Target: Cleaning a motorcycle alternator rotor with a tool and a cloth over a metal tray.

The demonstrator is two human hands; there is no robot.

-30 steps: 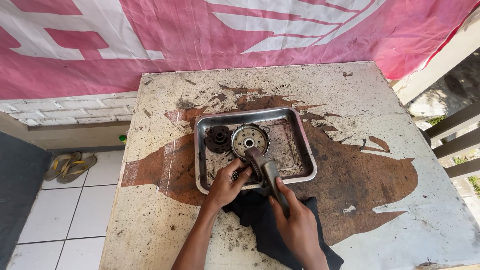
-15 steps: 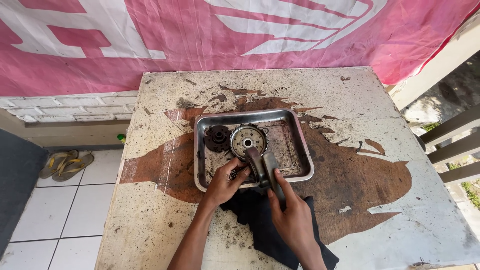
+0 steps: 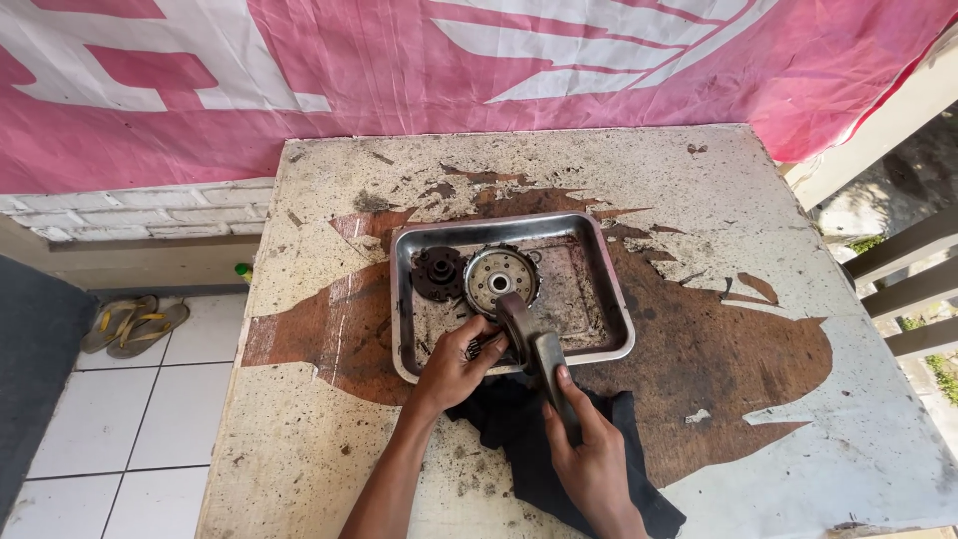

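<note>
Right hand (image 3: 589,454) fingers clamped on greasy metal arm (image 3: 534,344), left hand (image 3: 454,369) fingers pinched on small part at tray (image 3: 614,289) edge, mid-frame: grip could slip w/ grease, parts drop.

Both bare forearms come in from six o'clock and converge toward the middle. The left hand (image 3: 454,367) sits at about ten o'clock of the right, fingers curled inward in a closed grip, thumb on top. The right hand (image 3: 589,444) lies palm down, fingers wrapped shut, thumb stretched toward twelve o'clock.
</note>
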